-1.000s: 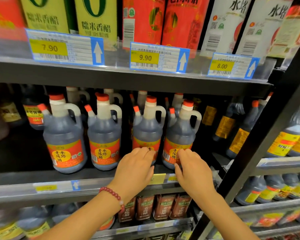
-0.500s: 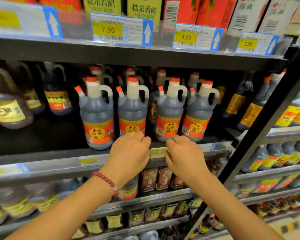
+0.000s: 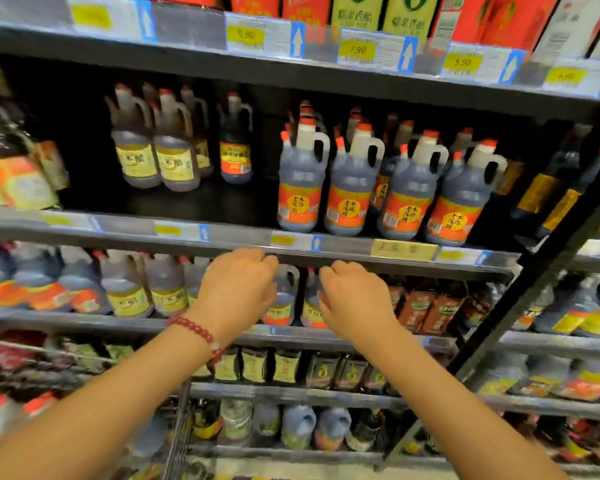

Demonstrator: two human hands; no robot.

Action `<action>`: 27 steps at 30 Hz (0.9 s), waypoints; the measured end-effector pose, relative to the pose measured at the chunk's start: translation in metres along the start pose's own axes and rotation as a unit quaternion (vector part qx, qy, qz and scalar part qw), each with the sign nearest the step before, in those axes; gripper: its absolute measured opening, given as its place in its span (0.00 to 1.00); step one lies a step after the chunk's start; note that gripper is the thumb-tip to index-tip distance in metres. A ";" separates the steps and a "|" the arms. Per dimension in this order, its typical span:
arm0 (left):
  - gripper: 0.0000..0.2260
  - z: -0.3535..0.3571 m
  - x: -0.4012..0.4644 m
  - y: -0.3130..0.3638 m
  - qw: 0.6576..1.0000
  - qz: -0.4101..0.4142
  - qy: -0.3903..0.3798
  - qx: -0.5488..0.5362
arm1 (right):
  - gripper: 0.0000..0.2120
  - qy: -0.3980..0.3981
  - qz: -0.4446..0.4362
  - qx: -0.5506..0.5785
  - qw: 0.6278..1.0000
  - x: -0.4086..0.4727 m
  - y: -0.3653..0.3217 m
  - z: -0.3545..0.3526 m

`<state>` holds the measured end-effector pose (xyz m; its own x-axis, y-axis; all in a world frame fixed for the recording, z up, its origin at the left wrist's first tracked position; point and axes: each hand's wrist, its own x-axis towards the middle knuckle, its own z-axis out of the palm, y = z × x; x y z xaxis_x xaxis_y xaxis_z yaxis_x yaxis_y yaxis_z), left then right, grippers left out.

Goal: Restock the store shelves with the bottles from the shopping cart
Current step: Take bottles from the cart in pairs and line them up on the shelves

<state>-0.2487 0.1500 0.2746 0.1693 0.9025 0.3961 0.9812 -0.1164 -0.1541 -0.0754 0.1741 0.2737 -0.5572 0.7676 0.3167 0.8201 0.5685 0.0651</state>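
Several dark vinegar jugs with orange labels and red caps [image 3: 350, 188] stand in a row on the middle shelf [image 3: 343, 249], at its right part. My left hand [image 3: 238, 289], with a red bead bracelet on the wrist, hangs just below that shelf's front edge, fingers loosely curled and holding nothing. My right hand [image 3: 352, 299] is beside it, a little lower, fingers also curled and empty. Both hands are in front of the shelf below, apart from the jugs. The shopping cart's wire edge [image 3: 179, 431] shows at the bottom.
Yellow-labelled jugs [image 3: 156, 161] stand further left on the same shelf, with a dark gap between them and the orange ones. Price tags line every shelf edge. A black upright post [image 3: 534, 292] slants at the right. Lower shelves hold more bottles and pouches.
Both hands have drawn back and down from the orange-labelled jugs to below the shelf edge. The view has swung left and down, so the jugs now sit to the right.
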 end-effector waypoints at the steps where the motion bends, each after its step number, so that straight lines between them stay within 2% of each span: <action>1: 0.09 -0.001 -0.017 -0.001 1.000 -0.016 -0.019 -0.005 | 0.09 -0.024 -0.005 -0.001 1.000 -0.010 -0.013 0.002; 8: 0.11 -0.005 -0.140 -0.008 0.984 -0.059 -0.169 0.018 | 0.10 -0.114 -0.026 0.007 0.993 -0.074 -0.099 0.024; 12: 0.10 -0.015 -0.209 -0.035 0.960 -0.109 -0.255 0.026 | 0.10 -0.180 -0.053 0.025 0.982 -0.089 -0.150 0.026; 14: 0.10 -0.020 -0.238 -0.054 0.948 -0.147 -0.281 0.023 | 0.09 -0.188 -0.064 0.027 0.980 -0.089 -0.175 0.025; 17: 0.09 -0.025 -0.271 -0.081 0.937 -0.194 -0.292 0.008 | 0.10 -0.203 -0.087 0.029 0.975 -0.088 -0.209 0.027; 22: 0.09 -0.017 -0.314 -0.131 0.935 -0.237 -0.266 -0.014 | 0.11 -0.203 -0.120 0.046 0.971 -0.077 -0.266 0.042; 27: 0.10 0.001 -0.357 -0.208 0.921 -0.281 -0.265 -0.045 | 0.11 -0.232 -0.139 0.050 0.961 -0.044 -0.344 0.061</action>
<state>-0.5135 -0.1473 0.1644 -0.4128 0.9040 -0.1109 0.9082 0.4179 0.0256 -0.3409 -0.0375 0.1797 -0.7697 0.6186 -0.1581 0.6280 0.7781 -0.0133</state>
